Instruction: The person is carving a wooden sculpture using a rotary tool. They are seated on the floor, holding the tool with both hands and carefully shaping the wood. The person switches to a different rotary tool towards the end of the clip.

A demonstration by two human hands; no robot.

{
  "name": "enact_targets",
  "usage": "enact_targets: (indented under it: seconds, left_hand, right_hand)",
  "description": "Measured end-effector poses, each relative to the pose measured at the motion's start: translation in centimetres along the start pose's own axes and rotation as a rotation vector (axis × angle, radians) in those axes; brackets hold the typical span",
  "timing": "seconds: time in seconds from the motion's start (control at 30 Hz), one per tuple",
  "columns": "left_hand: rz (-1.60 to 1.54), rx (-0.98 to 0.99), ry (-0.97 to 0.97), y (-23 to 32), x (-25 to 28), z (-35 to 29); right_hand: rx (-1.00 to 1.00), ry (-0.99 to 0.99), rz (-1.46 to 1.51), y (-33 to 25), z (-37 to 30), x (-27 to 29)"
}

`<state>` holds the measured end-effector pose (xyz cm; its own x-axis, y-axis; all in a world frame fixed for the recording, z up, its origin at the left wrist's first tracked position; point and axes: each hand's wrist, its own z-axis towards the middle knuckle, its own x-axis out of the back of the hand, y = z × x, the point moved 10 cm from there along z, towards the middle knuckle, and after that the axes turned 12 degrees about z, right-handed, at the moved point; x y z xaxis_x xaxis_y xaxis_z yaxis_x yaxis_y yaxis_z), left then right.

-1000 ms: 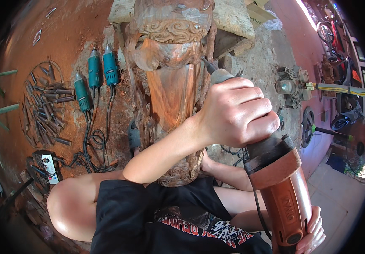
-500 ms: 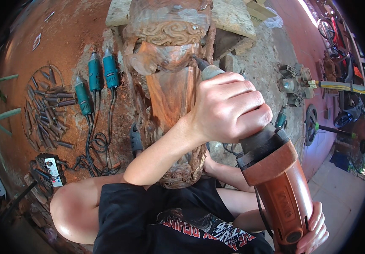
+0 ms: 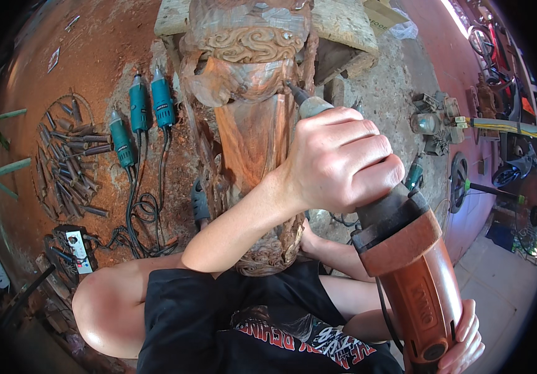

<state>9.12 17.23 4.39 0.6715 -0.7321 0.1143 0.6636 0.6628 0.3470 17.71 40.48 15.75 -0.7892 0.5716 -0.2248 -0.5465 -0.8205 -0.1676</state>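
A carved wooden sculpture [image 3: 249, 143] with swirling relief rests between my legs, its far end at a wooden bench. My left hand [image 3: 343, 162] is closed round the front neck of a large orange-brown die grinder [image 3: 415, 293], my forearm crossing over the wood. My right hand [image 3: 465, 343] grips the grinder's rear end at the lower right; its fingers show only in part. The tool's dark bit [image 3: 296, 93] touches the carving just below the swirl band, near its right side. Whether the bit is spinning cannot be told.
Several teal die grinders [image 3: 139, 103] lie on the dusty floor at left, cords coiling toward a white power strip [image 3: 79, 252]. Beside them is a pile of metal bits [image 3: 72, 168]. A wooden bench [image 3: 343, 28] stands ahead; a motor-like machine [image 3: 430, 121] is at right.
The grinder and both hands have shifted very slightly down and to the right. My grip is the same, and the bit remains at nearly the same spot on the carving.
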Motion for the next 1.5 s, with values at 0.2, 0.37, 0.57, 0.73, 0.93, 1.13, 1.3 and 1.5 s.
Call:
enact_targets:
  seconds: [0.2, 0.37, 0.57, 0.73, 0.93, 1.13, 1.3, 1.5]
  left_hand:
    - [0.007, 0.001, 0.012, -0.4, -0.1, 0.2]
    - [0.006, 0.005, 0.033, -0.9, -0.2, 0.1]
    - [0.028, -0.002, 0.030, -1.3, -0.3, 0.2]
    - [0.041, 0.008, 0.017, -1.7, -0.3, 0.3]
    - [0.020, 0.001, 0.034, -2.0, -0.6, 0.6]
    - [0.063, -0.010, 0.039, -2.1, -0.3, 0.3]
    - [0.046, 0.019, 0.026, -0.4, -0.5, 0.7]
    - [0.113, -0.022, -0.056, 2.3, -0.6, 0.8]
  right_hand:
    - [0.129, -0.002, 0.167, 0.8, 0.1, 0.1]
    - [0.302, 0.004, 0.341, 2.5, 0.2, 0.1]
    - [0.086, 0.034, 0.136, 1.8, 0.4, 0.4]
    - [-0.053, 0.035, -0.020, 1.6, 0.1, 0.8]
    - [-0.174, 0.038, -0.205, 0.9, -0.3, 1.2]
    - [-0.264, 0.051, -0.276, 0.7, -0.6, 2.0]
    - [-0.351, 0.074, -0.361, -0.5, -0.7, 2.7]
    - [-0.921, 0.515, -0.560, -3.2, -5.1, 7.6]
